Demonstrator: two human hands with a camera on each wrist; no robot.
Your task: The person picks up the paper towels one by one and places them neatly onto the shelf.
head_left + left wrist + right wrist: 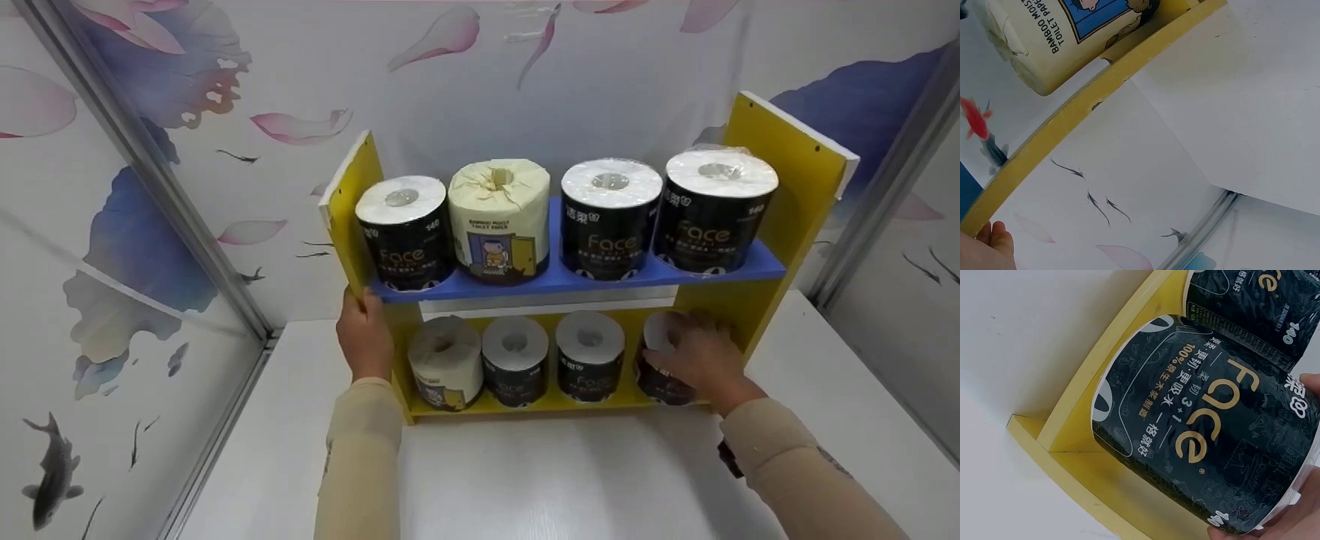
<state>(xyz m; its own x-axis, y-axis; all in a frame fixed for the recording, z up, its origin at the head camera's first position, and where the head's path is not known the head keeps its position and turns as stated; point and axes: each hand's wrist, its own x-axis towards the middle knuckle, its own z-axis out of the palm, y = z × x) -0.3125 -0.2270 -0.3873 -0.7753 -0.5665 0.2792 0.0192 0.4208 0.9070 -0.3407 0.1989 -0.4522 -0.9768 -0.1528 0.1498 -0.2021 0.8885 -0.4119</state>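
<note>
A small two-tier shelf with yellow side panels [787, 217] and a blue upper board [517, 289] stands on a white table. My left hand [365, 339] grips its left side panel [346, 232] just below the blue board; in the left wrist view the fingertips [1000, 239] show beside the panel's yellow edge [1072, 135]. On the lower tier, at the right end, my right hand [703, 358] holds a black-wrapped toilet roll [1202, 422] marked "Face" near its top. The roll stands upright, and the hand partly covers it in the head view.
Left of it on the lower tier stand two black rolls [591, 375] [516, 382] and a cream roll [446, 371]. The upper tier carries a cream roll [499, 217] among several black ones [611, 236]. Patterned white walls [300, 187] enclose the table [525, 480].
</note>
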